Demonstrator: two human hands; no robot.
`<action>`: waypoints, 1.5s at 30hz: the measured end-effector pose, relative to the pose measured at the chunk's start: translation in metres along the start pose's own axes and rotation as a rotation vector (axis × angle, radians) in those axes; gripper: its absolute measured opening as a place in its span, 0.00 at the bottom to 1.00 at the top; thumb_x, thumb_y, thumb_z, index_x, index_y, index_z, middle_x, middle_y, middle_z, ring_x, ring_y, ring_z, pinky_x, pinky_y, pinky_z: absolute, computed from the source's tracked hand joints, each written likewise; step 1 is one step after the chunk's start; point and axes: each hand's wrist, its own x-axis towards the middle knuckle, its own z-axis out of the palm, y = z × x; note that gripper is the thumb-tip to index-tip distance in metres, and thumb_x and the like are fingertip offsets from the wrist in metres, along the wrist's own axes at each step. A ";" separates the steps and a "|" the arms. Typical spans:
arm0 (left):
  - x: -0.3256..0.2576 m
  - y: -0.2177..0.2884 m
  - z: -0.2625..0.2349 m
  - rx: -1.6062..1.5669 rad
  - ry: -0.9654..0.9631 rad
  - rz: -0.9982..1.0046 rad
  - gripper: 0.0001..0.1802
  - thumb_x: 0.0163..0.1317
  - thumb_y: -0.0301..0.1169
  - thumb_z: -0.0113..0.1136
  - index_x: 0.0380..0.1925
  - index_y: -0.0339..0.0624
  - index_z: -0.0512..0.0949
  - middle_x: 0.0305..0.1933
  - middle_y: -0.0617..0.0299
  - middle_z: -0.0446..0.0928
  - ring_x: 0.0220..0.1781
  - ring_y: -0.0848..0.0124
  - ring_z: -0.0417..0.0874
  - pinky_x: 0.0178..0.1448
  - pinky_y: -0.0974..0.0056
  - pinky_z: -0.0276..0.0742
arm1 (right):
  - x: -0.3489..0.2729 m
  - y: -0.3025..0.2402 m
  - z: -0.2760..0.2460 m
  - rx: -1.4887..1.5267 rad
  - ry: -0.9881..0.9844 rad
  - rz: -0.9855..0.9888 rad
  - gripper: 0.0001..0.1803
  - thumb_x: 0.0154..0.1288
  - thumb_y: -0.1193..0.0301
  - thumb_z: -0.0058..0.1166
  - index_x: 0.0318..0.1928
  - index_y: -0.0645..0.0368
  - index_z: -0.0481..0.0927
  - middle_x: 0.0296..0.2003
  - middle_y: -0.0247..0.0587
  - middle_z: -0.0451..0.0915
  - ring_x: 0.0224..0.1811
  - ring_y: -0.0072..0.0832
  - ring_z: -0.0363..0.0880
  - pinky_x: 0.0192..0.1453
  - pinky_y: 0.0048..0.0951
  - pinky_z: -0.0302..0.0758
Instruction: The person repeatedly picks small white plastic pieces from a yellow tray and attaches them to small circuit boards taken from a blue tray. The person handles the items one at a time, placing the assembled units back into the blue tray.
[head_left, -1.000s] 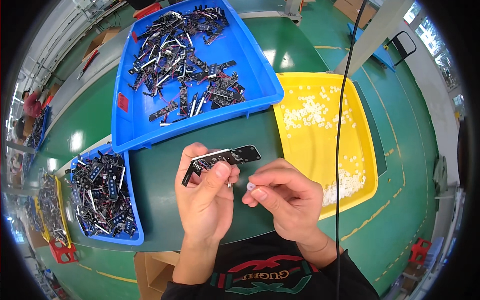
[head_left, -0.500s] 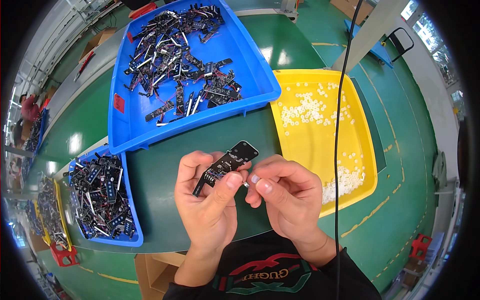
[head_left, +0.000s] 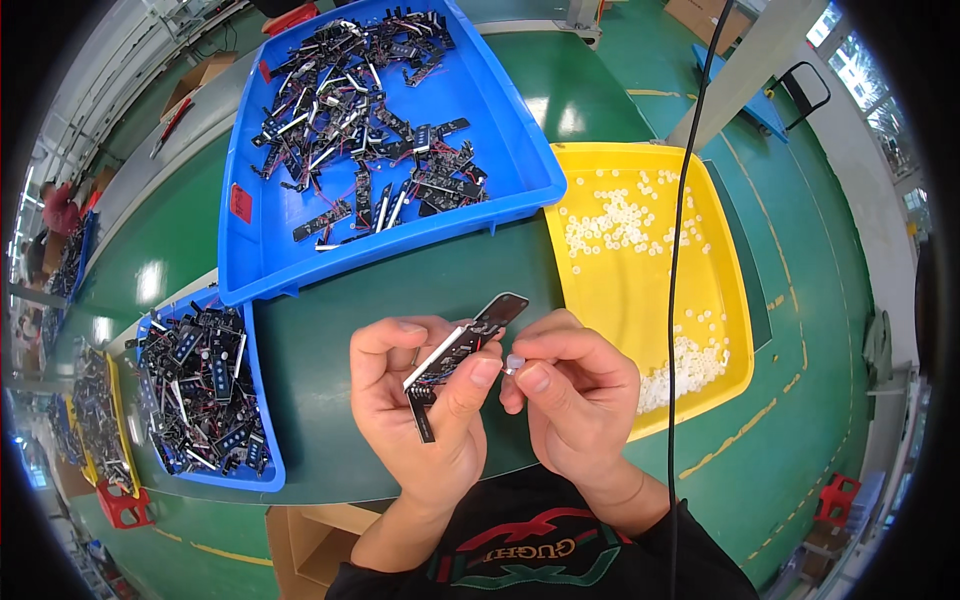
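We note left hand point(head_left: 425, 420) grips board point(head_left: 462, 345), now tilted steeper; right hand point(head_left: 575, 400) pinches white cap point(head_left: 515, 362), moved closer.

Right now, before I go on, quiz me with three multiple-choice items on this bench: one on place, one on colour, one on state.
1. Where is the narrow black circuit strip?
A. in the yellow tray
B. in the left hand
C. on the floor

2. What colour is the tray holding the small white pieces?
A. yellow
B. red
C. grey

3. How are the right hand's fingertips?
A. spread flat
B. pinched on a small white piece
C. out of view

Answers: 1 B, the left hand grips it above the green table; 2 A, its rim is yellow; 3 B, thumb and finger meet on the small white piece.
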 end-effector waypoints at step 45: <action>0.005 0.048 -0.063 0.223 0.046 -0.177 0.15 0.56 0.15 0.61 0.41 0.37 0.69 0.37 0.51 0.80 0.38 0.66 0.84 0.42 0.66 0.80 | 0.013 -0.033 -0.037 -1.293 -0.317 -0.300 0.09 0.52 0.84 0.52 0.37 0.67 0.77 0.27 0.46 0.76 0.27 0.35 0.73 0.33 0.30 0.71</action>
